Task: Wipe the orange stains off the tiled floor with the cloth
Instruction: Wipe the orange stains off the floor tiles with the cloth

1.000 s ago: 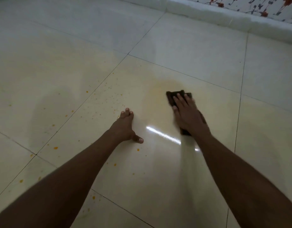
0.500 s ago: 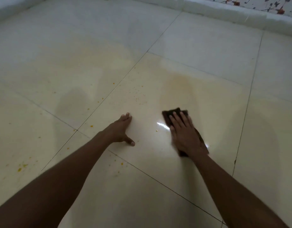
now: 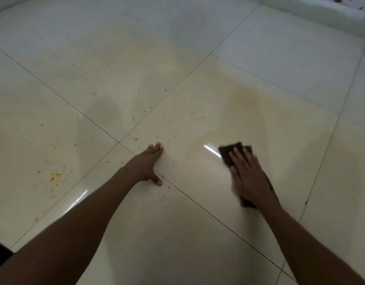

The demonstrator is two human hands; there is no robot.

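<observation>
Bracing on the tiled floor [image 3: 198, 233], left hand [image 3: 145, 164] planted flat with fingers together and thumb splayed toward the camera, grip open and clamped on nothing, thumb tip just past a dark grout line. Pressing down to the right and well apart from it, right hand [image 3: 247, 177] laid flat over the cloth [image 3: 229, 152], fingers spread across its top, grip open rather than curled around the fabric. Showing dark brown, almost black, folded into a rough rectangle, one end of the cloth jutting out beyond the fingertips and another dark edge peeking out under the heel of the palm; edges slightly blurred. Glinting just left of the cloth, a bright streak of reflected light on glossy cream tile. Scattered near the left hand, orange stains [image 3: 135, 139] as small drops and specks, with a denser cluster [image 3: 54, 177] of brighter orange blots farther left, and finer speckling running up along the grout cross beyond the fingers. Spreading beyond the cloth, a faint yellowish smear [image 3: 245, 99] as a broad, hazy patch on the same tile. Lying farthest off, paler grey-white tiles and a low white ledge [image 3: 313, 15] along the upper right edge.
</observation>
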